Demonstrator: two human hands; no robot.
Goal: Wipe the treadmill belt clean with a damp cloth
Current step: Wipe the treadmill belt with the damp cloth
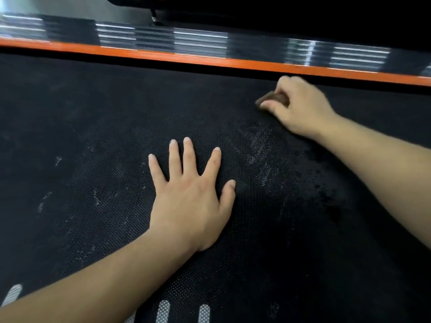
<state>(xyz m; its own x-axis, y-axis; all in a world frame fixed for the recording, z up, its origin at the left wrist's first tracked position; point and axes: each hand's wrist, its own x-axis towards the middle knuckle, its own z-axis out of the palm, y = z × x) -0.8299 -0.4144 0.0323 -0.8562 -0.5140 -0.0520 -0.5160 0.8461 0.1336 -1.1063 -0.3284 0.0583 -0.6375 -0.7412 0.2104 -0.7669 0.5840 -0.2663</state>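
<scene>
An orange strip (163, 55) crosses the upper frame beneath a ribbed side rail (198, 40); white oval marks (162, 311) sit at the bottom edge. The left hand (189, 199) lies flat, fingers spread, mid-frame on the black textured treadmill belt (93, 127), which is streaked with pale dusty smears. Upper right, the right hand (300, 110) grips a bunched brown cloth (271, 99) in curled fingers on the belt.

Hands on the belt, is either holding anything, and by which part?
The right hand grips the brown cloth round its right end; left hand lies flat, holding nothing.
</scene>
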